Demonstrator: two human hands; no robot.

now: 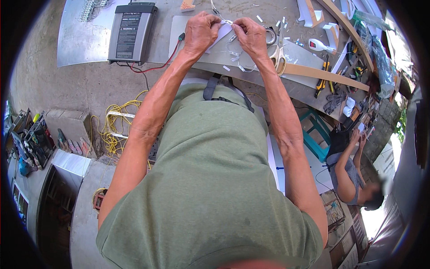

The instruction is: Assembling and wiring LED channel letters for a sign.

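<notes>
Over the far side of the work table, my left hand point(202, 34) is closed in a pinch on a thin white wire point(227, 21). My right hand point(251, 37) pinches the same wire a short way to the right, so the fingertips of both hands are close together. Below my right hand, a string of small clear-and-white modules on thin wire point(236, 54) hangs over a pale sheet. A white strip-like piece point(220, 36) lies between my hands. Right of my right hand are scissors with beige handles point(278, 59) and a roll of tape point(270, 36).
A grey-black power supply box point(132, 35) with red and black leads stands at the left. White-faced letter-like shapes point(309, 15), a white glue bottle point(319, 45), a brown strip point(324, 74) and a yellow cutter point(321, 85) lie right. A co-worker point(351, 168) sits near a teal stool point(315, 136).
</notes>
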